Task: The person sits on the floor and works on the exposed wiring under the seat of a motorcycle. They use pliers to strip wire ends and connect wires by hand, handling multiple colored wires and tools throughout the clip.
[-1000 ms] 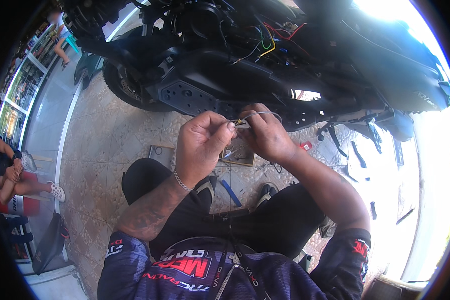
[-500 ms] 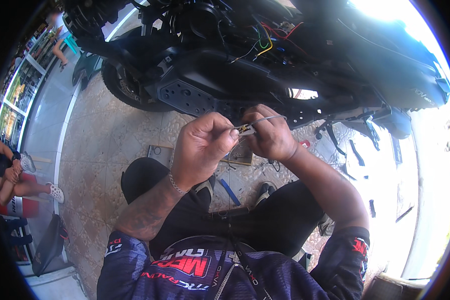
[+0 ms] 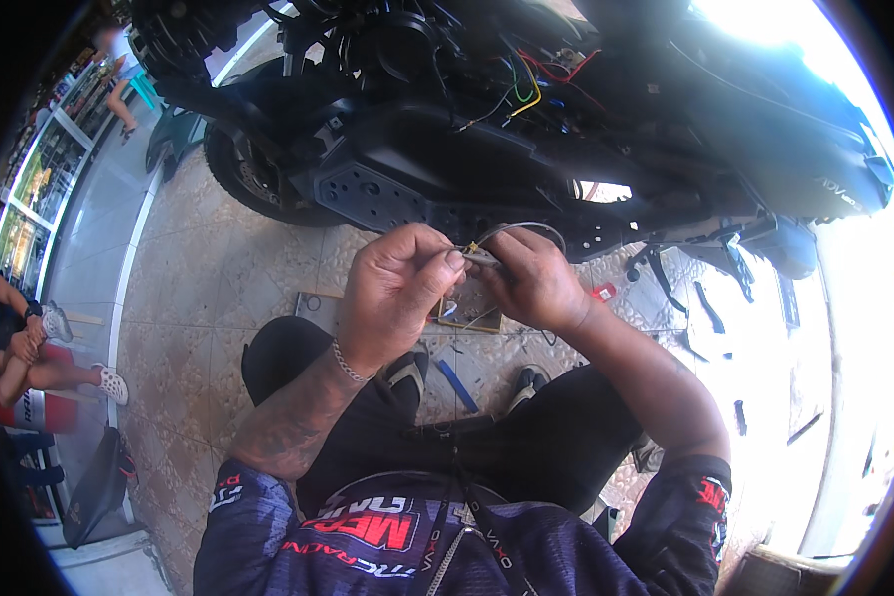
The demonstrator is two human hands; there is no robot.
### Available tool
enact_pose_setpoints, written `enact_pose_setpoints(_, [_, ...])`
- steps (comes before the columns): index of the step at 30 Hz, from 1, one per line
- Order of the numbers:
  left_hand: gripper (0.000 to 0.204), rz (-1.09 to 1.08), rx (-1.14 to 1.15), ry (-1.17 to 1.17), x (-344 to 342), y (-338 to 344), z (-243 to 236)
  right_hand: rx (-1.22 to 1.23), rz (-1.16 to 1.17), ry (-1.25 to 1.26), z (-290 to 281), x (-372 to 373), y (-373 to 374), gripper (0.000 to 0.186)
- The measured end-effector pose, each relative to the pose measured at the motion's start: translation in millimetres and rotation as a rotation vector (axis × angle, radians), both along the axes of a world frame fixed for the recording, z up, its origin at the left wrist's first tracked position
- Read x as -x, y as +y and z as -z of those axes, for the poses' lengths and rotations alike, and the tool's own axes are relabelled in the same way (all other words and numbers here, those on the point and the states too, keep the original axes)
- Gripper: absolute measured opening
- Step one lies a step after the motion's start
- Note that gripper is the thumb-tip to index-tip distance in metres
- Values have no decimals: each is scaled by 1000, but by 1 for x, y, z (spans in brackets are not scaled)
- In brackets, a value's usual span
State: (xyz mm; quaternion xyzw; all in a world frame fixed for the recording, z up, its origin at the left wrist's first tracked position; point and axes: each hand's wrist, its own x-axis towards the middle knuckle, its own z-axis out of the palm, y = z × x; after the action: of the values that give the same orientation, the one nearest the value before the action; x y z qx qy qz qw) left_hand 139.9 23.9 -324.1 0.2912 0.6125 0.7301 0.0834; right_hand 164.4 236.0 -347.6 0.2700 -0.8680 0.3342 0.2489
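Observation:
In front of the scooter's footboard, my two hands meet. My left hand (image 3: pixel 404 285) is closed, thumb and forefinger pinching the end of a thin wire. Closed around a pair of pliers, my right hand (image 3: pixel 532 276) hides the handles. The pliers' grey jaws (image 3: pixel 482 257) reach to the left fingertips, at a small brass-coloured terminal (image 3: pixel 472 245). A grey cable (image 3: pixel 563 238) loops over the back of my right hand.
A black scooter (image 3: pixel 447 164) stands ahead, with loose coloured wires (image 3: pixel 534 89) hanging from its body. Below my hands lie a shallow tray (image 3: pixel 477 320) and a blue strip (image 3: pixel 457 385). Black parts (image 3: pixel 708 307) lie right. A seated person (image 3: pixel 30 348) is at left.
The pliers' jaws and the terminal have shifted slightly left and up, and the jaws have turned a little. The cable loop has risen into a wider arc. Both hands keep their grip.

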Motion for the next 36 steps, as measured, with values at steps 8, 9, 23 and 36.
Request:
enact_pose_setpoints(8, [11,-28,-24,21,-1,8,6,31,-20,-89,4,-1,2,20])
enact_pose_setpoints(9, [12,-37,-33,15,-1,8,6,29,-7,-67,5,0,3,20])
enact_pose_setpoints(23, [16,-47,-45,-98,10,1,9,90,65,-383,-10,-24,-14,19])
enact_pose_setpoints(36, [16,-71,-22,-68,10,2,11,100,169,-337,-7,-23,-17,23])
